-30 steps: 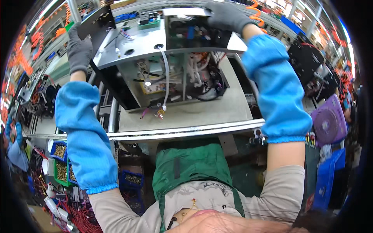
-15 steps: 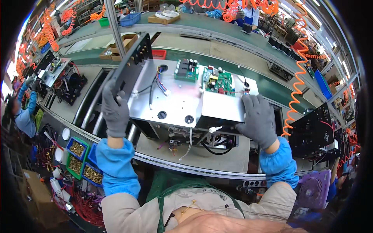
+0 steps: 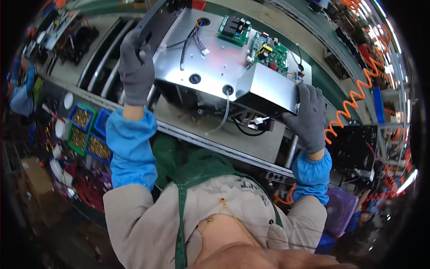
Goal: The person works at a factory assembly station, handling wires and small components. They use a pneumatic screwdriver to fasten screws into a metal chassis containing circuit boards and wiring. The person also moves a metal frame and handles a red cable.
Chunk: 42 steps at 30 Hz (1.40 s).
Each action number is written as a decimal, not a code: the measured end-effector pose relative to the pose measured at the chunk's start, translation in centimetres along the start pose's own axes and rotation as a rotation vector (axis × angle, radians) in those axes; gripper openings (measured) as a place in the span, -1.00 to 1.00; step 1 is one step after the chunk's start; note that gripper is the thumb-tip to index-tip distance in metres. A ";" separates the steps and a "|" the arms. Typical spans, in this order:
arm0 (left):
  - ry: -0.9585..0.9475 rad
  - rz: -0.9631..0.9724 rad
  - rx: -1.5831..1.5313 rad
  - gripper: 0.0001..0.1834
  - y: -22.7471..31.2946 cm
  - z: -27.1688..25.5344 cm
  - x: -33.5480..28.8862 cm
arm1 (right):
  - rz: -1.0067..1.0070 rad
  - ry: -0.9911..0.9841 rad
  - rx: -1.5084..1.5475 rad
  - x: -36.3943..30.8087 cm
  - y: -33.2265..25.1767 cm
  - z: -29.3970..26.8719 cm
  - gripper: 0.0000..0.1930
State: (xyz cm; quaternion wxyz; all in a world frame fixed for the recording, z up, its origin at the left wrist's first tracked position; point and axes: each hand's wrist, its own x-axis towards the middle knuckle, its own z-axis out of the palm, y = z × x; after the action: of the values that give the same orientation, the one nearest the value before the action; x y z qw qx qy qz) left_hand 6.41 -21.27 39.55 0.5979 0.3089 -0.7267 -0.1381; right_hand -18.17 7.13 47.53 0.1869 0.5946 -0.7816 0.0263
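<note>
In front of me a silver metal chassis (image 3: 210, 74) sits tilted across the line. My gloved left hand (image 3: 136, 74) is closed round the edge of the upright black panel (image 3: 162, 27) at its left end. My right hand (image 3: 309, 117), also gloved, grips the right end of the raised silver cover (image 3: 268, 87), fingers over the top and thumb at the front. Two green circuit boards, a smaller one (image 3: 235, 30) and a larger one (image 3: 270, 53), are mounted on the far side. Coloured wires (image 3: 199, 39) lie on the plate, and a white cable (image 3: 227, 105) hangs from a front hole.
Metal rollers (image 3: 102, 60) run left of the chassis. Blue and green bins (image 3: 79, 134) of brass parts stand at the lower left, near red wires (image 3: 85, 190). An orange coiled hose (image 3: 354, 96) hangs at right, before another black panel (image 3: 354, 145). A purple fan (image 3: 340, 208) stands lower right.
My view has tipped downward and turned, so the chassis appears higher and more slanted. Both hands remain at its two ends; the right fingers now wrap further over the cover's end.
</note>
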 end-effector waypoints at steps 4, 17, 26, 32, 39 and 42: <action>0.036 -0.065 -0.004 -0.54 -0.5 -0.1 -0.5 | -0.152 -0.231 0.159 2.8 1.7 -2.6 -0.41; -0.040 0.007 0.192 -0.76 1.0 -2.3 0.3 | -0.875 -0.076 0.029 22.6 -10.9 4.7 -0.38; 0.143 0.102 0.173 -0.50 -0.6 -0.9 -1.4 | -0.822 -0.432 0.512 27.4 -8.7 10.0 -0.68; 0.156 0.069 0.174 -0.53 -0.3 -1.4 -1.2 | -0.959 -0.376 0.129 28.4 -10.5 10.8 -0.59; 0.063 0.072 0.182 -0.58 -0.9 -2.0 -1.2 | -0.184 -0.631 1.034 30.7 -6.6 12.4 -0.85; -0.070 0.063 0.053 -0.47 -0.9 -4.2 -0.8 | 0.337 -0.518 1.252 33.6 -3.8 15.5 -0.87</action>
State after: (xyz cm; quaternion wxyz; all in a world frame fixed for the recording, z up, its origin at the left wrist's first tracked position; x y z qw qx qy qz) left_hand 10.71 -20.74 39.42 0.5679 0.2965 -0.7598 -0.1106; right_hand -26.11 -28.95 43.28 -0.3900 0.4483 -0.7204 0.3576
